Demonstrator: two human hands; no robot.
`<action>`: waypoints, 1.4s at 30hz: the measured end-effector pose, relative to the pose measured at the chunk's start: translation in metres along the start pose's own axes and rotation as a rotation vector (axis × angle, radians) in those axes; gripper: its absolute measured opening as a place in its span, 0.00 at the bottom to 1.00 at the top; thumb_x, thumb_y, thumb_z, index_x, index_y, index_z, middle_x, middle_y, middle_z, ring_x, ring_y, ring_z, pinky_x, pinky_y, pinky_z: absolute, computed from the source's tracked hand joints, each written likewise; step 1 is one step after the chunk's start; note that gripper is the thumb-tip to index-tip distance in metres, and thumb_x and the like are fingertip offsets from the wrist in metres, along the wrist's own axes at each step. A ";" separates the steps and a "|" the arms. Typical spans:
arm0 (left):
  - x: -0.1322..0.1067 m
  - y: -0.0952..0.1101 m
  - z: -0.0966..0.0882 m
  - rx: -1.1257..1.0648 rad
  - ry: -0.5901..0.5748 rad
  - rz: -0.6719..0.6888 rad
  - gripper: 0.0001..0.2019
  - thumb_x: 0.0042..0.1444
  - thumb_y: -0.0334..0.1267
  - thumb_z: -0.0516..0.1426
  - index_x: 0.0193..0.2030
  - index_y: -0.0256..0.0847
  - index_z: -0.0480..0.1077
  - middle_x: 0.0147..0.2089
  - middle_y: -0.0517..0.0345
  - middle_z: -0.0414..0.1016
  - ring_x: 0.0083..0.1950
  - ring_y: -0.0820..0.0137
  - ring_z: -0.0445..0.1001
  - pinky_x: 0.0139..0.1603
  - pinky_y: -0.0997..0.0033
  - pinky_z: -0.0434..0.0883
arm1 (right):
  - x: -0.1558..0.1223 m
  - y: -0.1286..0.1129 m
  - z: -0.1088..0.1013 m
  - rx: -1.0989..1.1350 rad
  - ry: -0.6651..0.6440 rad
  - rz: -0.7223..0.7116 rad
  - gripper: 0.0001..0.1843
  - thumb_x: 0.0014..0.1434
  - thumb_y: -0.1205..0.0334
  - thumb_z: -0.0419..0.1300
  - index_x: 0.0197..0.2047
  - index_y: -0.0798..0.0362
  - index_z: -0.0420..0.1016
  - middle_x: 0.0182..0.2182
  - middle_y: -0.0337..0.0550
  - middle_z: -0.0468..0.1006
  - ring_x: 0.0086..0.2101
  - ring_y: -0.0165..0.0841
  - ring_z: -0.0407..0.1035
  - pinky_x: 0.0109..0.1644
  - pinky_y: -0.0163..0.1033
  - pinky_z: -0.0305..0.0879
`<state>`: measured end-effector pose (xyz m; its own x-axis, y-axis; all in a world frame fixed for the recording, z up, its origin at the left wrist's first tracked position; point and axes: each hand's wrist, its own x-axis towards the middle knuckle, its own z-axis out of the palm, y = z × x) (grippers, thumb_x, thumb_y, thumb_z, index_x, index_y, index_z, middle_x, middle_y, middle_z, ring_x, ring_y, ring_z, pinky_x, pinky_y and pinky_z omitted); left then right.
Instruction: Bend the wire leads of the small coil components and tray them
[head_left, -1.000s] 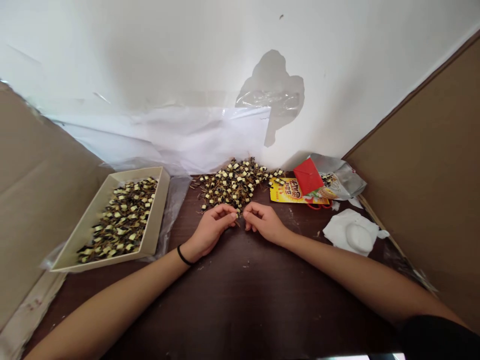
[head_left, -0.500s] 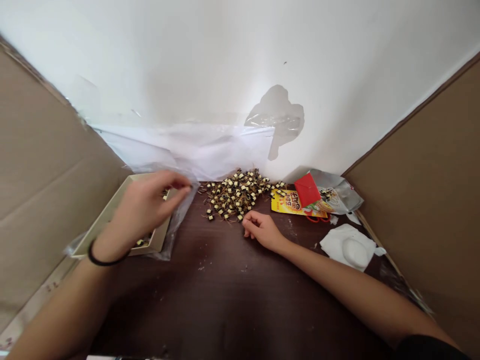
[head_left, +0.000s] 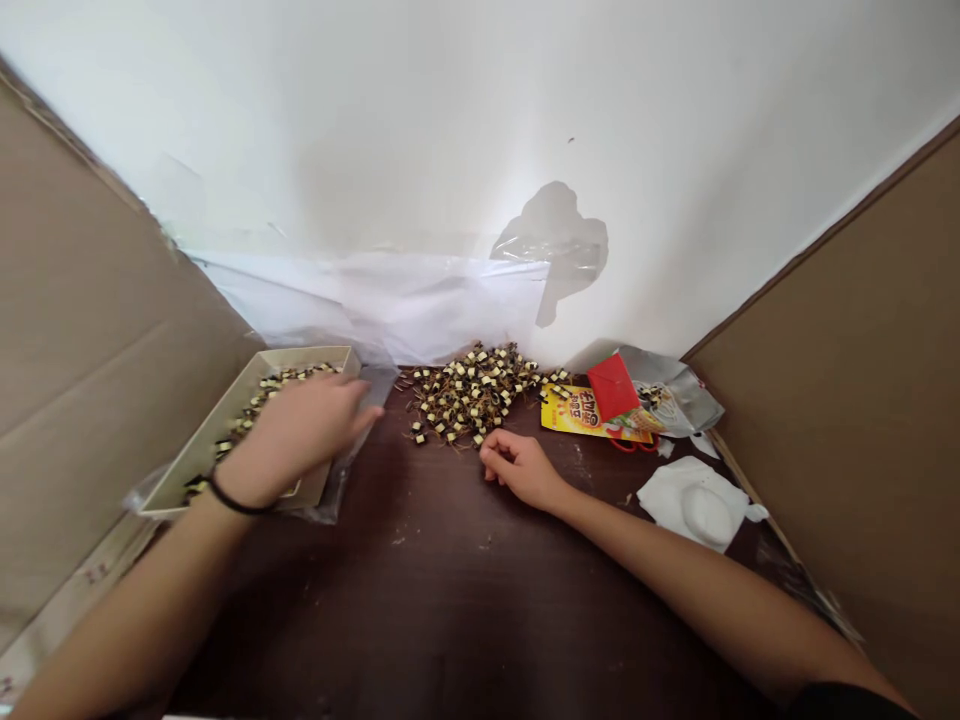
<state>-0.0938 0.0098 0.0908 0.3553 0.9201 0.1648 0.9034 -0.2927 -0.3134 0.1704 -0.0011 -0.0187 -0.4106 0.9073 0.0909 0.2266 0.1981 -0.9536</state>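
My left hand (head_left: 300, 435) hovers over the right side of a cream tray (head_left: 206, 435), fingers stretched out flat, slightly blurred, nothing seen in it. The tray holds several small yellow-and-black wound parts with brown wire legs. A loose pile of the same parts (head_left: 469, 390) lies on the dark wooden table (head_left: 465, 580) by the wall. My right hand (head_left: 517, 465) rests on the table just in front of that pile, fingers curled inward; what they hold, if anything, is hidden. A black band circles my left wrist.
A yellow snack packet (head_left: 581, 410), a red pouch (head_left: 613, 385) and a crumpled silver bag (head_left: 675, 385) lie right of the pile. White tissue (head_left: 701, 505) sits nearer. Cardboard panels (head_left: 90, 300) stand on both sides. Clear plastic sheet (head_left: 390, 300) hangs behind.
My left hand left the right hand, swung to the tray with a pinched piece, and now lies lower over it with fingers stretched out. My right hand stayed by the pile.
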 end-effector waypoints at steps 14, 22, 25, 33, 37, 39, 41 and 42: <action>0.006 0.067 0.040 -0.145 -0.034 0.106 0.06 0.56 0.33 0.54 0.38 0.37 0.70 0.41 0.44 0.71 0.44 0.54 0.70 0.39 0.61 0.64 | -0.001 -0.005 -0.002 -0.047 0.004 -0.006 0.08 0.58 0.65 0.54 0.27 0.54 0.67 0.19 0.34 0.70 0.22 0.26 0.63 0.29 0.30 0.59; -0.003 0.088 0.039 -0.643 0.329 0.371 0.14 0.58 0.23 0.46 0.25 0.38 0.64 0.24 0.59 0.65 0.28 0.71 0.62 0.30 0.73 0.61 | 0.001 -0.005 -0.001 -0.008 0.001 -0.003 0.08 0.58 0.65 0.54 0.27 0.54 0.66 0.19 0.34 0.69 0.22 0.26 0.63 0.29 0.31 0.58; -0.008 0.096 0.038 -0.772 0.342 0.496 0.16 0.55 0.19 0.46 0.22 0.38 0.64 0.22 0.60 0.64 0.27 0.73 0.62 0.28 0.75 0.59 | 0.001 -0.005 -0.001 -0.028 0.005 -0.020 0.08 0.57 0.65 0.54 0.27 0.54 0.67 0.19 0.34 0.69 0.22 0.26 0.63 0.30 0.31 0.59; -0.009 0.098 0.046 -0.939 0.464 0.340 0.15 0.57 0.22 0.50 0.21 0.38 0.63 0.23 0.62 0.63 0.27 0.76 0.63 0.29 0.78 0.62 | 0.001 -0.004 -0.001 -0.048 0.004 -0.038 0.08 0.58 0.64 0.54 0.27 0.54 0.67 0.19 0.34 0.69 0.22 0.26 0.63 0.30 0.31 0.59; -0.010 0.104 0.059 -0.884 0.472 0.335 0.12 0.57 0.22 0.51 0.43 0.39 0.68 0.32 0.59 0.69 0.32 0.76 0.68 0.32 0.79 0.67 | 0.001 -0.004 -0.001 -0.050 0.001 -0.043 0.07 0.58 0.64 0.54 0.28 0.54 0.68 0.19 0.34 0.70 0.23 0.26 0.64 0.31 0.31 0.59; -0.011 0.105 0.064 -0.868 0.493 0.430 0.16 0.57 0.21 0.49 0.48 0.40 0.66 0.38 0.56 0.71 0.36 0.75 0.71 0.36 0.79 0.69 | 0.001 -0.004 -0.001 -0.041 -0.002 -0.047 0.07 0.58 0.64 0.55 0.28 0.54 0.69 0.19 0.34 0.70 0.23 0.26 0.64 0.31 0.31 0.59; -0.011 0.102 0.066 -0.858 0.511 0.513 0.19 0.56 0.19 0.47 0.50 0.42 0.65 0.42 0.54 0.72 0.40 0.74 0.73 0.39 0.78 0.71 | 0.000 -0.004 -0.001 -0.041 -0.003 -0.045 0.07 0.58 0.64 0.55 0.29 0.54 0.69 0.20 0.34 0.70 0.23 0.26 0.64 0.31 0.31 0.59; -0.010 0.100 0.067 -0.850 0.523 0.526 0.20 0.56 0.19 0.47 0.49 0.42 0.65 0.43 0.54 0.72 0.40 0.74 0.73 0.39 0.78 0.71 | 0.000 -0.004 -0.002 -0.044 -0.004 -0.045 0.07 0.58 0.64 0.55 0.29 0.54 0.69 0.19 0.34 0.70 0.23 0.26 0.64 0.31 0.31 0.59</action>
<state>-0.0237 -0.0114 -0.0049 0.6170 0.4664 0.6338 0.4110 -0.8778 0.2459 0.1706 -0.0011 -0.0141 -0.4249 0.8956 0.1320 0.2465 0.2547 -0.9351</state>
